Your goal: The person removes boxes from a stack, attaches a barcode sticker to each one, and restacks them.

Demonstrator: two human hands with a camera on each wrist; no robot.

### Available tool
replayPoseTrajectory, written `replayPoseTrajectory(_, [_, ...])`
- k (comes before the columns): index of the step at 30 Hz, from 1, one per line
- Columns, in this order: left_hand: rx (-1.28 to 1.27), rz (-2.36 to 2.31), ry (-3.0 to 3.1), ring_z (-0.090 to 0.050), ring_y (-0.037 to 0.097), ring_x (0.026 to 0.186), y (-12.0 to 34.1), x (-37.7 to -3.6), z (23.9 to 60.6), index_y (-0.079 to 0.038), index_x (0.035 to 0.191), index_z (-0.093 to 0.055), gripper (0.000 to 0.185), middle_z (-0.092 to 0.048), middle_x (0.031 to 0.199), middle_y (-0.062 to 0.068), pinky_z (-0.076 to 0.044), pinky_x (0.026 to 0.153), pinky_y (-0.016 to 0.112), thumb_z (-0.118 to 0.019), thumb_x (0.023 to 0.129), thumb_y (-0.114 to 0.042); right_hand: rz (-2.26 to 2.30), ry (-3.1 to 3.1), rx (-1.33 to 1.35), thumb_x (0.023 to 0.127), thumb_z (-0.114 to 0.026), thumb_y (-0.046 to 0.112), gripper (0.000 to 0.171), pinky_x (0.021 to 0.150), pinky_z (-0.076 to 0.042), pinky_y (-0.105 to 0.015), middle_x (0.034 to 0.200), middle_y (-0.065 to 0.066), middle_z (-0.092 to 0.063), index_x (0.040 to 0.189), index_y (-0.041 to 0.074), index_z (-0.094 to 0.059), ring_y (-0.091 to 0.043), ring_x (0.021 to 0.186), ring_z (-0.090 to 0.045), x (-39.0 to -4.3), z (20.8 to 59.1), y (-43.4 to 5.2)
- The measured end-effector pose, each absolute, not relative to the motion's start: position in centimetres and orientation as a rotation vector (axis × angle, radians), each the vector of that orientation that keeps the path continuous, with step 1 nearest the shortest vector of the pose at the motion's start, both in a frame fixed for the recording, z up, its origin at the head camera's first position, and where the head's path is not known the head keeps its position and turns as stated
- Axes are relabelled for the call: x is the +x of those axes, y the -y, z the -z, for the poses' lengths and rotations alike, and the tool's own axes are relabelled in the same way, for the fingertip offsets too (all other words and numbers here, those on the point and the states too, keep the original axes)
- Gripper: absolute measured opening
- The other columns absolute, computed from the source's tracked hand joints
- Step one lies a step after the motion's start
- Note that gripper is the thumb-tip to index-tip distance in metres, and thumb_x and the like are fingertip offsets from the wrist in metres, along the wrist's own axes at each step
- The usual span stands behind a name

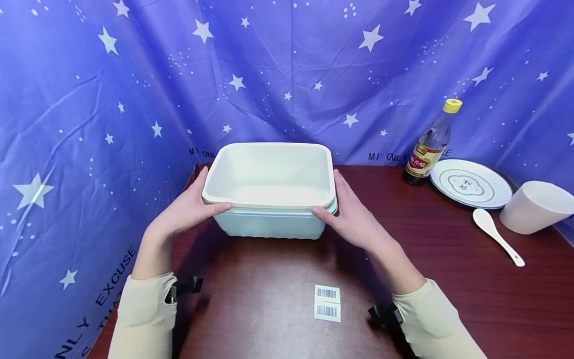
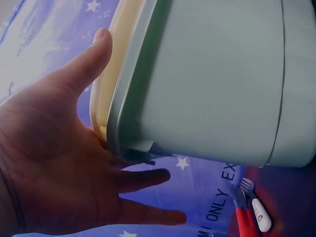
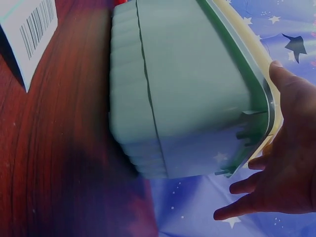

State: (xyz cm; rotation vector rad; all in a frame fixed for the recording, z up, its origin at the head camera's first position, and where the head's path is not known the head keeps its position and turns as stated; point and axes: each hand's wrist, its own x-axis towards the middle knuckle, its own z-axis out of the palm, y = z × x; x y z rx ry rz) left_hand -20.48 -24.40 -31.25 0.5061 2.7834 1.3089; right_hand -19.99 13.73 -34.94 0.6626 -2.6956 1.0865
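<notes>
A white plastic basin (image 1: 269, 174) sits nested inside a pale green tub (image 1: 271, 224) at the back of the table. My left hand (image 1: 186, 207) grips the basin at its left end, thumb along the front rim. At the right end my right hand (image 1: 352, 214) grips it likewise, its thumb over the front corner. In the left wrist view, the thumb lies against the basin's cream-looking rim (image 2: 116, 59), and two fingers stick out below, off the tub. The right wrist view shows the thumb at that rim and the lower fingers spread beside the tub's end (image 3: 197, 143).
At the back right stand a sauce bottle (image 1: 426, 144), a white plate (image 1: 475, 187) and a tilted white cup (image 1: 535, 207), with a white spoon (image 1: 495, 234) before them. Two barcode labels (image 1: 327, 303) lie in front. A fork (image 2: 259, 210) and a red-handled utensil (image 2: 244, 217) lie behind the tub.
</notes>
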Motion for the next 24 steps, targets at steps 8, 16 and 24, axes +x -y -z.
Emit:
replayPoseTrajectory(8, [0.409, -1.38, -2.641, -0.045, 0.031, 0.123, 25.8, -20.6, 31.5, -0.023, 0.164, -0.01, 0.098, -0.03, 0.155, 0.012, -0.049, 0.086, 0.044, -0.076, 0.092, -0.032, -1.143, 2.663, 0.709, 0.096, -0.064, 0.051, 0.099, 0.12, -0.021, -0.049, 0.167, -0.01, -0.015, 0.163, 0.01, -0.004, -0.022, 0.151, -0.017, -20.0, 34.8, -13.7])
replayPoseTrajectory(16, [0.442, -1.497, -2.529, -0.02, 0.028, 0.147, 26.2, -21.8, 32.9, -0.028, 0.163, 0.003, 0.102, -0.008, 0.167, 0.007, -0.025, 0.114, 0.058, -0.072, 0.094, -0.025, -1.162, 2.654, 0.733, 0.097, -0.063, 0.052, 0.101, 0.121, -0.016, -0.049, 0.168, -0.01, -0.007, 0.163, 0.01, 0.002, -0.022, 0.153, -0.009, -20.1, 35.0, -13.5])
replayPoseTrajectory(24, [0.515, -1.561, -2.521, -0.029, 0.027, 0.141, 25.8, -22.2, 33.4, -0.024, 0.163, -0.007, 0.093, -0.027, 0.157, 0.01, -0.024, 0.113, 0.054, -0.07, 0.095, -0.021, -1.086, 2.76, 0.622, 0.097, -0.056, 0.06, 0.104, 0.122, -0.013, -0.048, 0.169, -0.009, 0.003, 0.161, 0.011, 0.01, -0.023, 0.154, -0.001, -19.7, 35.2, -13.3])
